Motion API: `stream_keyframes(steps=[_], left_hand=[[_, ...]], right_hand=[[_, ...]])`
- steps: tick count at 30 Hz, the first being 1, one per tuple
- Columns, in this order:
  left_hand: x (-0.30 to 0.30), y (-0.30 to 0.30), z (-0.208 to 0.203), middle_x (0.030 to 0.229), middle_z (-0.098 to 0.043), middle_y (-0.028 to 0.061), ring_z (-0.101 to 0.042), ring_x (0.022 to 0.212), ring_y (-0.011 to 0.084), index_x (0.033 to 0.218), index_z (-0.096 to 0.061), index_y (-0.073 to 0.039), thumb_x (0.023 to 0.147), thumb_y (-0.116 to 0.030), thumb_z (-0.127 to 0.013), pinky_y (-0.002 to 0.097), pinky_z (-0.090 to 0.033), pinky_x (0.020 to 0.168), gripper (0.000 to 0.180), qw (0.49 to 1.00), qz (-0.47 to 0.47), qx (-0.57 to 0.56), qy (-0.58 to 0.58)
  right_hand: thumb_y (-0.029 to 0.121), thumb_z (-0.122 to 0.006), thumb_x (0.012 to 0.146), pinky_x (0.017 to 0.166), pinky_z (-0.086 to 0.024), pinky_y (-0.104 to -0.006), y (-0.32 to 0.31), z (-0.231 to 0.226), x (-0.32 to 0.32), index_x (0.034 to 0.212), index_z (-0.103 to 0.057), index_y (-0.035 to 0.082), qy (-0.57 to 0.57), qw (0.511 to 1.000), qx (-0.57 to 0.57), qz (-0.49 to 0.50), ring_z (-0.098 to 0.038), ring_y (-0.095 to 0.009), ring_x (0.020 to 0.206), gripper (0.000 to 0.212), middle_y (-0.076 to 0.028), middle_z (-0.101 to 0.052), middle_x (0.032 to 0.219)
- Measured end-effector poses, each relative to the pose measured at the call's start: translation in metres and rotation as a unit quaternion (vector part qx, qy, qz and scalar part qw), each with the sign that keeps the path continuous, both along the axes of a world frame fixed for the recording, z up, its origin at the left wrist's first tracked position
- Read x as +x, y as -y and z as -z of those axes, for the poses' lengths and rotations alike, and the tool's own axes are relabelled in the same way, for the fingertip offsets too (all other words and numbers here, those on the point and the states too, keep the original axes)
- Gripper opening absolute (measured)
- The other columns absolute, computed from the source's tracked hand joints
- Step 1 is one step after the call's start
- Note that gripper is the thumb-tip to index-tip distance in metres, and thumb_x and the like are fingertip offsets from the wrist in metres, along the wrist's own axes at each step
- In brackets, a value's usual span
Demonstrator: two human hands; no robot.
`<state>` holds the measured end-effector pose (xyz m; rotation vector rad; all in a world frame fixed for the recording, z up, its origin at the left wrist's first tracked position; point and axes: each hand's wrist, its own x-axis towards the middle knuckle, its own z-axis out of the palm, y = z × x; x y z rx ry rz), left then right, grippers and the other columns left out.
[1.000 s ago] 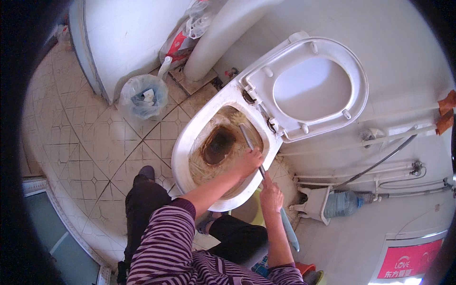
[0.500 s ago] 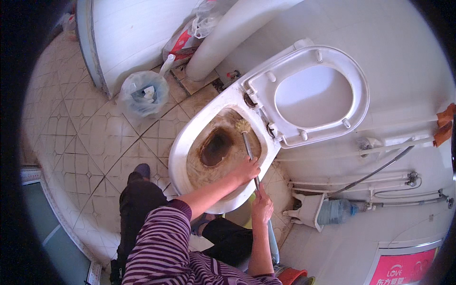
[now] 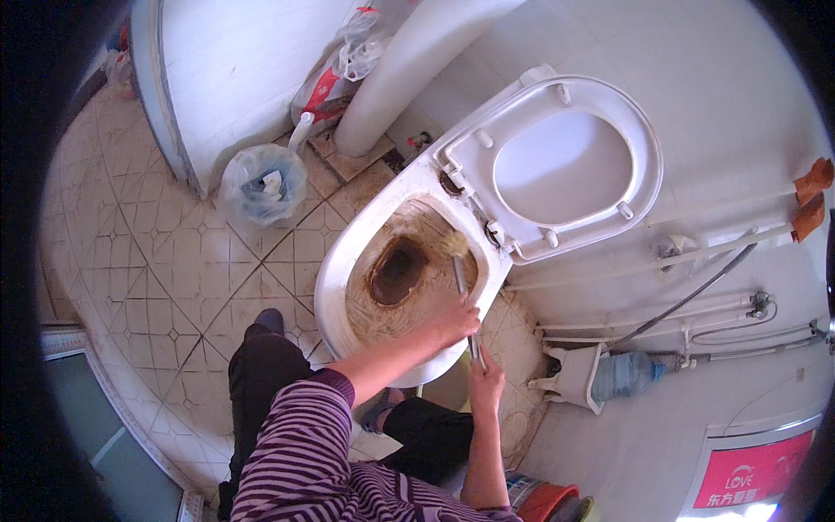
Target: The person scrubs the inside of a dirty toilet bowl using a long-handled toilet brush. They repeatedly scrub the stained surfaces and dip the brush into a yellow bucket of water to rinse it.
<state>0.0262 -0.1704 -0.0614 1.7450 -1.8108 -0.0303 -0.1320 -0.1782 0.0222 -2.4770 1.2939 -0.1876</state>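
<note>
A toilet brush (image 3: 461,275) reaches into the open toilet bowl (image 3: 348,252), its yellowish bristle head pressed near the bowl's right inner side. My left hand (image 3: 455,320) is closed around the middle of the handle, above the bowl's near right rim. Lower on the same handle, close to its end, my right hand (image 3: 487,383) is closed too. Brown stains coat the inside of the bowl, and dark water or a dark drain opening (image 3: 398,271) shows at its centre. The seat and lid (image 3: 648,174) stand raised toward the wall.
Left of the toilet is a bag-lined bin (image 3: 239,187) with a white bottle (image 3: 301,130) beside it. A thick pipe (image 3: 383,96) rises behind. To the right are a white stool (image 3: 570,374), a large clear bottle (image 3: 622,376) and wall pipes. A red basin (image 3: 550,502) sits near my right arm.
The brush head has moved a little to the right and nearer along the bowl's inner side. Both hands have shifted slightly nearer with the handle, and the whole view has moved slightly.
</note>
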Motion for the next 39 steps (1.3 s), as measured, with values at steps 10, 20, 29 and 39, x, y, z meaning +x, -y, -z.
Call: stream_keyframes(steps=[10, 20, 29, 39], left_hand=[[0.054, -0.016, -0.008, 0.093, -0.058, 0.0126, -0.055, 0.103, 0.0308, 0.080, -0.059, -0.005, 0.079, -0.011, -0.052, 0.0465, -0.036, 0.101, 0.009, 0.998, -0.054, 0.008, -0.028], [0.045, -0.021, -0.044, 0.092, -0.059, 0.0133, -0.056, 0.099, 0.0302, 0.088, -0.056, -0.004, 0.080, -0.009, -0.050, 0.0383, -0.045, 0.088, 0.012, 0.981, -0.049, -0.188, -0.026], [0.036, -0.061, -0.054, 0.121, -0.051, 0.0188, -0.046, 0.118, 0.0349, 0.120, -0.047, -0.001, 0.083, -0.005, -0.047, 0.0416, -0.039, 0.100, 0.037, 0.990, 0.007, -0.061, -0.128], [0.038, -0.098, -0.041, 0.136, -0.035, 0.0207, -0.035, 0.126, 0.0364, 0.130, -0.036, 0.003, 0.080, -0.005, -0.052, 0.0569, -0.030, 0.100, 0.053, 0.973, -0.126, 0.048, -0.187]], right_hand=[[0.009, -0.058, 0.079, 0.052, -0.043, -0.0300, 0.011, -0.040, 0.050, 0.133, -0.045, 0.006, 0.066, 0.959, 0.275, 0.005, -0.052, -0.013, 0.054, 0.056, -0.005, -0.056, 0.060], [0.013, -0.063, 0.078, 0.068, -0.049, -0.0351, 0.024, -0.076, 0.026, 0.119, -0.059, 0.009, 0.036, 0.988, 0.140, -0.048, -0.063, -0.023, 0.070, 0.042, -0.019, -0.065, 0.081], [0.022, -0.056, 0.084, 0.084, -0.046, -0.0466, -0.018, -0.108, 0.032, 0.126, -0.053, 0.020, -0.229, 0.968, -0.074, -0.065, -0.059, -0.039, 0.094, 0.042, -0.022, -0.063, 0.098], [0.022, -0.056, 0.084, 0.083, -0.046, -0.0452, -0.022, -0.024, 0.047, 0.127, -0.053, 0.025, -0.128, 0.991, 0.019, 0.045, -0.059, -0.039, 0.095, 0.043, -0.022, -0.062, 0.099]])
